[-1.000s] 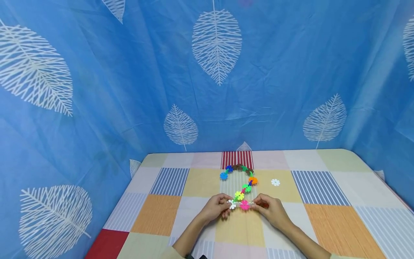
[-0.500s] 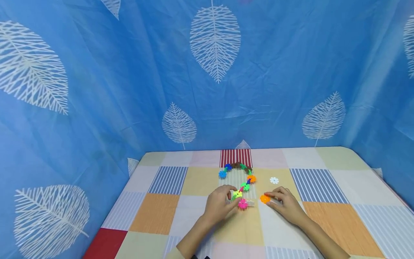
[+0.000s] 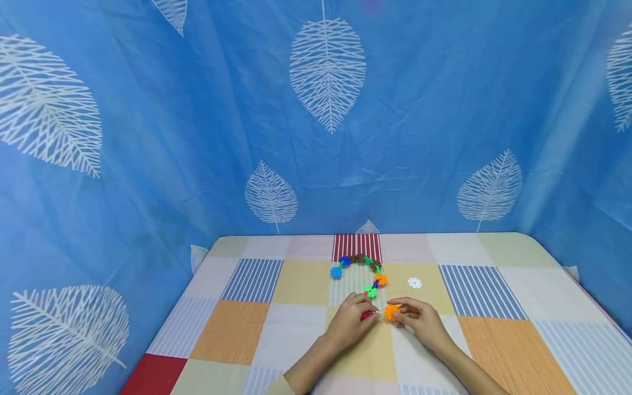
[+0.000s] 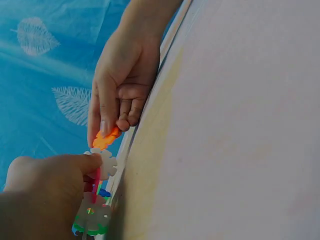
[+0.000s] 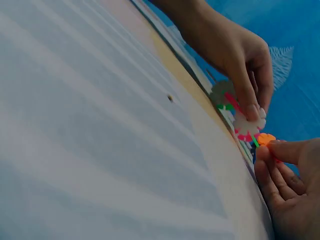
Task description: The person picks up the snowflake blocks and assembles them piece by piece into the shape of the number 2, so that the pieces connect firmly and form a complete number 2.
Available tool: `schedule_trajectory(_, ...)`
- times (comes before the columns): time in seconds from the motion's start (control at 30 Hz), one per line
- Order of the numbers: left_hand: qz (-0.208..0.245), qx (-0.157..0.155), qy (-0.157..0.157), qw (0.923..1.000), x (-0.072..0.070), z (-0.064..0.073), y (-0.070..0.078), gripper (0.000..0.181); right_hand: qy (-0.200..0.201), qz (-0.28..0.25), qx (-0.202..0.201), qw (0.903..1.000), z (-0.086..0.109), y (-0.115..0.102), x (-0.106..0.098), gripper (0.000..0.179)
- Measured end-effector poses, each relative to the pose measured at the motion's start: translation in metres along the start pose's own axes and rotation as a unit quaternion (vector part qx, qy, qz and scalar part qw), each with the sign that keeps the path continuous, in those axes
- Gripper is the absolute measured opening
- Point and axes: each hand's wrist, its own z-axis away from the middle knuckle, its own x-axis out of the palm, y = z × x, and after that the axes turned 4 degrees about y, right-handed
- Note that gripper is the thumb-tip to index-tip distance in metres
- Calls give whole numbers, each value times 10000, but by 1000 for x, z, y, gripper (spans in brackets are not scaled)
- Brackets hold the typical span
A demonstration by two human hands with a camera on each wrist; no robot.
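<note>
Notched plastic snowflake discs are linked in a curving chain [image 3: 370, 292]. My left hand [image 3: 349, 321] pinches a white snowflake disc [image 4: 107, 165] at its near end; in the head view the fingers hide most of that end, with a bit of dark pink showing. Between the thumb and fingers of my right hand [image 3: 424, 323] is an orange snowflake disc [image 3: 392, 313]. In the right wrist view, this orange disc [image 5: 266, 139] is up against the white disc [image 5: 248, 125], where a thin green edge shows; whether they interlock I cannot tell.
A loose white snowflake disc [image 3: 415, 283] lies on the patchwork cloth [image 3: 237, 329], beyond my right hand. The chain's far end is a light blue disc [image 3: 336, 272]. A blue curtain [image 3: 410, 137] with white leaf prints hangs behind the table and at its sides.
Half a second ago the orange disc was held apart, right of the chain; my right hand has brought it left to the near end. My left hand has shifted its hold there, covering the pink disc.
</note>
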Motion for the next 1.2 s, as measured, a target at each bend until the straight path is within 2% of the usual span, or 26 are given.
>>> schedule_trajectory(0.1, 339, -134, 194, 9991, 1, 0, 0, 8, -4, -500, 459, 9977, 2, -5, 5, 38)
schedule_trajectory(0.2, 539, -202, 372, 9976, 1, -1, 1, 7, 82, -749, 676, 9949, 2, -8, 7, 40)
schedule_trajectory(0.5, 568, -251, 441, 9971, 1, 1, 0, 7, 217, -1355, 1079, 9846, 2, -10, 14, 40)
schedule_trajectory(0.87, 450, -261, 475, 9975, 0, -1, -1, 9, 940, -1618, 1666, 9681, -1, -19, 24, 32)
schedule_trajectory(1.2, 469, -309, 454, 9974, 1, 1, -1, 7, 897, -1572, 1604, 9703, 0, -16, 26, 32)
